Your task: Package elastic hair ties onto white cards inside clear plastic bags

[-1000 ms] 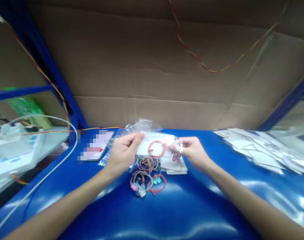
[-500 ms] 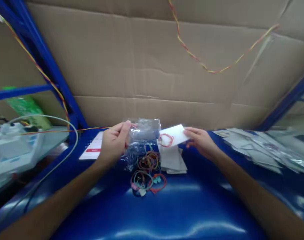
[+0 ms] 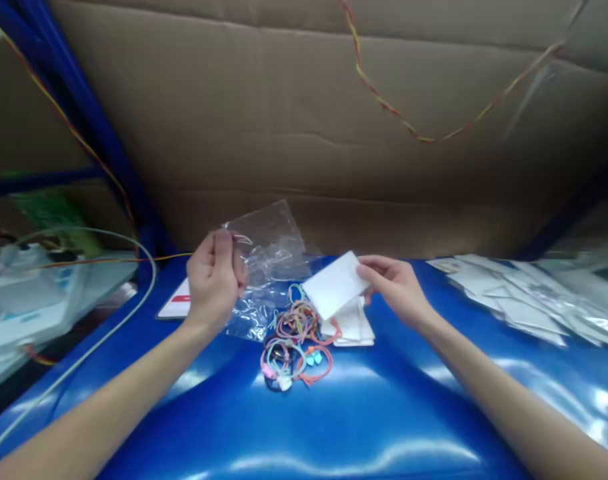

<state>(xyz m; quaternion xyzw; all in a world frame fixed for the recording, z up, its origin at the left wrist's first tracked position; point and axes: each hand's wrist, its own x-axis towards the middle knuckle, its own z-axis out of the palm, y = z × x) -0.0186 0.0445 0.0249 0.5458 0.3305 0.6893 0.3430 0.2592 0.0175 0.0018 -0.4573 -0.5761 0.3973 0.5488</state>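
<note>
My left hand [image 3: 214,277] is closed, thumb against fingers, on a clear plastic bag [image 3: 279,233] that spreads out to its right. Between the thumb and fingers of my right hand [image 3: 397,287] is a blank white card [image 3: 334,287], tilted, its lower left corner over the hair ties. Colourful elastic hair ties [image 3: 295,327] lie in a tangled heap below the card, several with small pastel charms. A stack of white cards [image 3: 357,330] lies partly hidden under the held one. More clear bags [image 3: 251,317] rest below my left hand.
Packed flat bags with cards [image 3: 504,293] are spread at the right. A white and red printed sheet [image 3: 177,303] lies behind my left wrist. A pale cable [image 3: 151,260] curves along the left. Cardboard [image 3: 304,100] closes off the back, with a twisted wire [image 3: 424,139] hanging across it.
My left hand has moved left and turned, raising the clear bag. The card in my right hand has tilted down over the hair ties; the red hair tie no longer shows across its face.
</note>
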